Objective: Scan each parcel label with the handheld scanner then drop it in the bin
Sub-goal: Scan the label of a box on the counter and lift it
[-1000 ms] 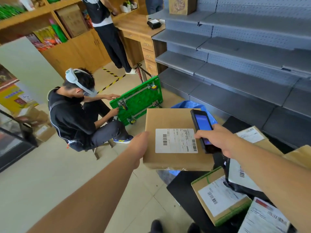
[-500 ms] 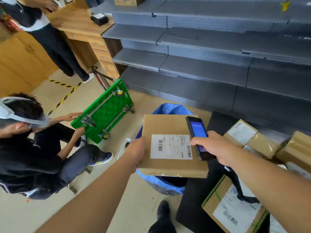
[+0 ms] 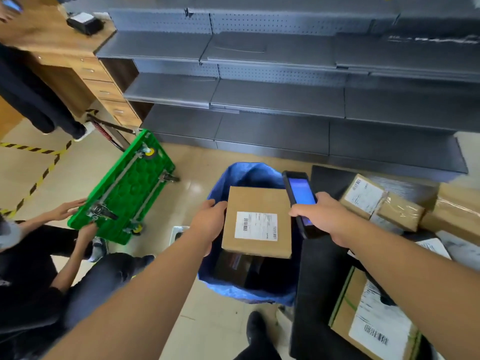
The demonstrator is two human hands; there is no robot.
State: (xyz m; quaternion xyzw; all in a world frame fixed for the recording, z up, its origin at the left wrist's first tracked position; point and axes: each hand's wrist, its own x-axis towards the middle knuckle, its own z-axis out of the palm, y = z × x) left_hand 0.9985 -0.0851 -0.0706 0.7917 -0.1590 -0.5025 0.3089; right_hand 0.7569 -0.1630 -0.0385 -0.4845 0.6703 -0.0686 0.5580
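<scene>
Over the open bin (image 3: pixel 220 287) my left hand (image 3: pixel 210 224) grips the left edge of a brown parcel (image 3: pixel 257 222), label (image 3: pixel 255 226) facing up. Just right of it, my right hand (image 3: pixel 322 216) curls around the scanner (image 3: pixel 298 201), screen lit. Beyond, more parcels (image 3: pixel 379 202) lie on the black surface (image 3: pixel 324 268).
</scene>
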